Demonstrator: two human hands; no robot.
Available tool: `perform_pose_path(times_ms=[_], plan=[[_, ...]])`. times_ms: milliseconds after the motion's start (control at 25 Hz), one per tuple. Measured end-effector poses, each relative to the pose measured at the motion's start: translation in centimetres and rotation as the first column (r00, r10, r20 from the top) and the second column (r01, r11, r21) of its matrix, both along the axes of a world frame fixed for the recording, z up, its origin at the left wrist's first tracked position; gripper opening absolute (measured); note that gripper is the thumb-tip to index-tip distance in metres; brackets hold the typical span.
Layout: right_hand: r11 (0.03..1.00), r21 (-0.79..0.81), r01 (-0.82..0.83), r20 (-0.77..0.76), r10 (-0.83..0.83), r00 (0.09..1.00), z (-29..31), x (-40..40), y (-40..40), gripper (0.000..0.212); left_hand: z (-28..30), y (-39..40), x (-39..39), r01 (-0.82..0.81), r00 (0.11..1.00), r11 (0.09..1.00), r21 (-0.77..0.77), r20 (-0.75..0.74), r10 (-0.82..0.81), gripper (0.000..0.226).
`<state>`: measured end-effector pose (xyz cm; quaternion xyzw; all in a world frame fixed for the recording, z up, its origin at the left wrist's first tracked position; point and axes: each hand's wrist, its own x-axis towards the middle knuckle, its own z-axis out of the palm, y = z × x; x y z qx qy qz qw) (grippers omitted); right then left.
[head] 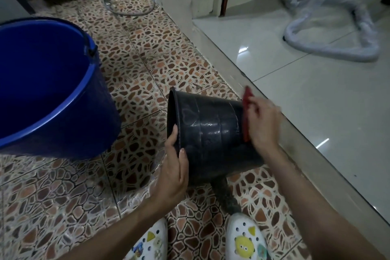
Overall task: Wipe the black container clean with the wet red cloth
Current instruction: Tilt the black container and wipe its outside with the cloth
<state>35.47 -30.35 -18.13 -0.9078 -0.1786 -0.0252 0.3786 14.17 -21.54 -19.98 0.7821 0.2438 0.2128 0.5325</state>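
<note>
Against container (211,131) base — red cloth (246,112)

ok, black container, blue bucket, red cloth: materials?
Black container: looks like moulded plastic, semi-gloss, with ribbed bands and wet highlights on its side.
Blue bucket: likely plastic too, glossy, with a smooth rolled rim.
Red cloth: soft fabric, matte, bending against the container's base under the right hand; weave too blurred to tell.

Blurred: right hand (261,120), fingers not separable. Mostly hidden behind that hand: red cloth (247,101) (only a thin strip showing along the base of the black container (211,131)). Hidden: container's interior and far side. Cut off by the left edge: blue bucket (48,82). Cropped at the bottom: white shoes (244,238).
</note>
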Motion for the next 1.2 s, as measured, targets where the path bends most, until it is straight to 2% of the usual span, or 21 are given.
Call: perform_pose_path(times_ms=[80,120,160,240,320,440,480,520,600,640,680,760,840,920,960,1000,1080,1120,1200], plan=[[0.943,0.097,-0.319,0.12,0.307,0.944,1.2,-6.1,3.3,0.03,-0.7,-0.2,-0.3,-0.011,1.0,1.0,0.013,0.008,0.011,0.055],[0.888,0.085,-0.453,0.174,0.434,0.884,1.1,-8.8,4.3,0.031,-0.9,-0.2,-0.3,-0.012,1.0,1.0,0.02,0.017,0.011,0.055],[0.866,0.034,-0.499,0.211,0.482,0.85,0.8,-10.1,4.8,0.031,-1.1,-0.1,-0.5,-0.005,1.0,1.0,0.028,0.022,0.004,0.056],[0.912,-0.008,-0.41,0.215,0.402,0.89,-0.7,-7.2,4.0,0.03,-1.1,-0.2,-0.7,0.026,0.999,1.0,0.011,0.026,-0.026,0.056],[0.984,-0.032,-0.175,0.083,0.177,0.981,-1.7,-1.6,1.5,0.03,-1.3,-0.6,-1.5,0.09,0.996,0.996,0.008,0.027,-0.09,0.055],[0.987,-0.136,0.083,-0.08,-0.095,0.992,-1.0,3.0,-1.3,0.032,0.0,-0.4,-2.1,0.123,0.991,0.992,-0.017,-0.042,-0.123,0.051],[0.991,-0.105,0.077,-0.079,-0.086,0.993,-0.3,2.0,-0.5,0.03,0.8,0.1,-1.4,0.058,0.998,0.997,-0.059,-0.032,-0.059,0.048],[1.0,-0.022,-0.016,-0.062,0.014,0.998,0.3,0.1,0.9,0.028,1.5,0.7,-0.3,-0.038,0.999,0.992,-0.124,-0.003,0.038,0.043],[0.94,0.102,-0.326,0.03,0.324,0.945,0.8,-5.5,3.6,0.029,3.0,2.6,2.6,-0.198,0.98,0.967,-0.16,-0.012,0.199,0.041],[0.891,0.086,-0.446,0.088,0.439,0.894,0.6,-7.6,4.2,0.031,3.6,3.1,3.7,-0.221,0.975,0.966,-0.132,-0.029,0.219,0.043],[0.878,0.042,-0.478,0.139,0.468,0.873,0.3,-8.1,4.4,0.032,3.7,3.2,4.2,-0.214,0.977,0.969,-0.119,-0.03,0.212,0.042],[0.935,-0.002,-0.355,0.138,0.352,0.926,-0.7,-4.6,3.1,0.031,3.4,2.7,3.7,-0.169,0.986,0.976,-0.134,-0.026,0.167,0.035],[0.991,-0.099,-0.086,-0.007,0.086,0.996,-1.6,1.1,0.3,0.03,2.9,1.6,2.4,-0.116,0.993,0.988,-0.106,-0.022,0.115,0.032],[0.984,-0.157,0.086,-0.144,-0.109,0.984,-1.0,3.9,-1.8,0.029,2.8,1.0,1.8,-0.075,0.997,0.996,-0.048,-0.004,0.075,0.034],[0.991,-0.113,0.074,-0.149,-0.091,0.985,-0.2,3.3,-1.3,0.028,2.9,1.1,2.0,-0.067,0.998,0.998,-0.01,0.001,0.067,0.037],[1.0,-0.016,-0.017,-0.107,0.016,0.994,1.0,1.3,0.1,0.027,2.9,1.3,2.3,-0.066,0.998,0.997,0.036,0.003,0.066,0.039],[0.946,0.156,-0.284,0.015,0.285,0.958,2.6,-4.4,3.6,0.027,2.8,2.0,2.6,-0.043,0.999,0.992,0.114,-0.006,0.044,0.044],[0.904,0.186,-0.384,0.1,0.372,0.923,2.7,-6.9,4.9,0.029,2.9,2.2,2.4,-0.032,0.999,0.988,0.148,-0.021,0.035,0.047],[0.912,0.103,-0.397,0.19,0.374,0.908,1.7,-8.2,5.7,0.031,2.5,2.6,1.3,-0.004,0.998,0.986,0.164,-0.058,0.013,0.045]])
